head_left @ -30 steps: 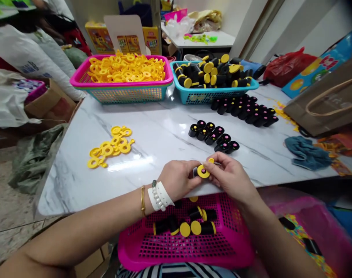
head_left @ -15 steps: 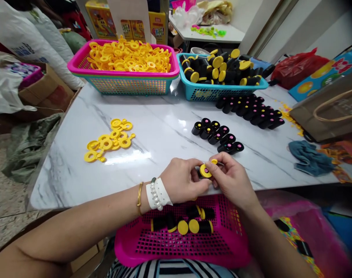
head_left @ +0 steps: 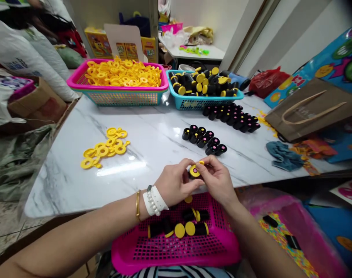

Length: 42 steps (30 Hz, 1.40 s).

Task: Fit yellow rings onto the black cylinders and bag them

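Above the table's front edge, my left hand (head_left: 170,182) is closed round a short black cylinder, mostly hidden by its fingers. A yellow ring cap (head_left: 195,175) lies on the cylinder's end, and a pink dot shows through its hole. My right hand (head_left: 219,182) pinches the cap's small tab, thumb pressing near it. Beyond my hands stand several black cylinders (head_left: 205,139) with pink or yellow dots on their ends. Off to the left lie loose yellow ring caps (head_left: 102,150). Below my hands, a pink basket (head_left: 176,260) holds several black cylinders with yellow caps.
A pink-rimmed basket (head_left: 118,88) heaped with yellow caps and a blue basket (head_left: 205,103) of capped cylinders stand at the back. More black cylinders (head_left: 231,116) stand near it. A brown paper bag (head_left: 306,112) and a blue cloth (head_left: 284,156) are at right.
The camera view has shifted, so the table things appear further left and the back ones lower. Both hands keep their grip on the cylinder and its cap.
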### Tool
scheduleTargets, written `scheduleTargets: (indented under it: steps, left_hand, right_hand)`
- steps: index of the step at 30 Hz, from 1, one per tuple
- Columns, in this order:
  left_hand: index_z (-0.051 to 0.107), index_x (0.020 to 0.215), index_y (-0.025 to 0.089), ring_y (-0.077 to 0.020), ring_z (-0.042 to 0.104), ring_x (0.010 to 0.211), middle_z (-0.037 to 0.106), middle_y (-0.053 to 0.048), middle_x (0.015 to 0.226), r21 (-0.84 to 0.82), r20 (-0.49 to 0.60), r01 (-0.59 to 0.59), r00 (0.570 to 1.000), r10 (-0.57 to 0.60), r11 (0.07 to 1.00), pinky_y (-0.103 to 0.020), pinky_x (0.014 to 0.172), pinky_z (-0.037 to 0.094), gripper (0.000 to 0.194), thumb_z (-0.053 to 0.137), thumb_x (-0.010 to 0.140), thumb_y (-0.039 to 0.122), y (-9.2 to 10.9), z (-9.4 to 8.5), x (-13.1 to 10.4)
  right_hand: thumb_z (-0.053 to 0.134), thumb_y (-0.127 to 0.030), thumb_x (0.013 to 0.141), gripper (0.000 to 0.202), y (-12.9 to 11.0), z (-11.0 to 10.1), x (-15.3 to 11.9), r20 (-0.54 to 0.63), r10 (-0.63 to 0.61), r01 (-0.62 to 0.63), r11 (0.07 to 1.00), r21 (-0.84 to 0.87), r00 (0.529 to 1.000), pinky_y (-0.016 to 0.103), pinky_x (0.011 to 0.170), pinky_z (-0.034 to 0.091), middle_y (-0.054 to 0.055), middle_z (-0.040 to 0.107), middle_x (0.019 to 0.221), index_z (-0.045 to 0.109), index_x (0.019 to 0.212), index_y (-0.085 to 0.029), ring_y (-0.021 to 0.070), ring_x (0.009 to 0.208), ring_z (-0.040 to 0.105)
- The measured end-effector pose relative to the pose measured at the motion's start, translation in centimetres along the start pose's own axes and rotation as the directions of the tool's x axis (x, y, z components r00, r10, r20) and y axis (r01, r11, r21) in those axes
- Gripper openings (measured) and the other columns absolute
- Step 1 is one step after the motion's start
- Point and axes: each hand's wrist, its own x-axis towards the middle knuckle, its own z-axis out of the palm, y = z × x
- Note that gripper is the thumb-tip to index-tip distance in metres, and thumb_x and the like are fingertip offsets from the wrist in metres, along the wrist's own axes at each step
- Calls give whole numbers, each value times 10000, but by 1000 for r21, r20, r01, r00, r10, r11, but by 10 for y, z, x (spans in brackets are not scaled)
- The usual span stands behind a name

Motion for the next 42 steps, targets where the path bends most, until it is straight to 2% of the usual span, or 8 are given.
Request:
scheduleTargets:
  steps: [7,16,22,26,29,32,36,42]
  left_hand:
    - [656,1048,156,-113,518,676,569,-27,884,160,-29,-201,978,208,967,-250,628,449,259,669,825,288,-6,2,-2]
    - [747,904,263,-91,494,582,577,48,643,41,155,-42,987,35,998,-224,579,351,132,686,788,277,0,-11,12]
    - [730,912,225,-170,612,716,674,-19,789,257,191,-23,981,-28,966,-272,648,433,159,655,816,326,-1,0,3]
    - [645,1071,151,-208,627,740,653,-68,897,457,214,-123,977,25,881,-300,626,497,304,632,806,300,11,-2,-28]
    - [606,1125,172,-208,627,745,643,-45,894,459,224,-181,971,84,870,-310,640,536,423,664,798,433,13,-28,-57]
    - [579,1215,150,-235,624,920,631,-93,1039,580,-145,16,986,84,815,-366,820,543,479,597,861,472,-3,-80,-80]
    - [627,1196,127,-282,599,945,590,-142,1069,717,-512,399,858,43,572,-439,852,519,468,567,870,456,-51,-150,-93]
    - [699,1090,200,-268,593,861,623,-104,979,851,-346,243,926,149,465,-430,813,512,372,461,919,429,-83,-165,-88]
  right_hand:
    - [651,-458,858,306,1,-26,6,198,175,-212,960,185,964,232,629,493,21,646,725,631,816,-155,112,648,596]
    - [773,-288,705,346,-27,-17,27,361,394,-406,913,-46,845,197,459,445,-71,583,582,463,833,-202,97,448,577]
    - [659,-353,817,270,-20,-12,7,362,299,-258,953,-158,883,215,516,435,-58,555,636,458,922,-207,104,525,573]
    - [626,-277,830,197,-18,-5,-27,365,108,31,934,-355,925,220,563,423,-25,528,789,459,917,-219,112,650,520]
    - [560,-257,864,97,-10,-9,-53,486,100,180,849,-497,868,220,520,393,-24,495,751,476,899,-220,116,606,475]
    - [526,-319,909,118,-2,-18,-64,545,132,236,799,-553,828,229,512,394,-28,502,693,496,969,-222,130,584,490]
    - [501,-391,947,180,-6,-18,-61,469,111,189,816,-546,876,238,536,403,-17,534,694,540,987,-220,132,593,507]
    - [542,-290,918,112,-24,7,-53,458,-1,213,886,-412,889,246,578,406,-4,571,716,599,871,-206,124,617,517]
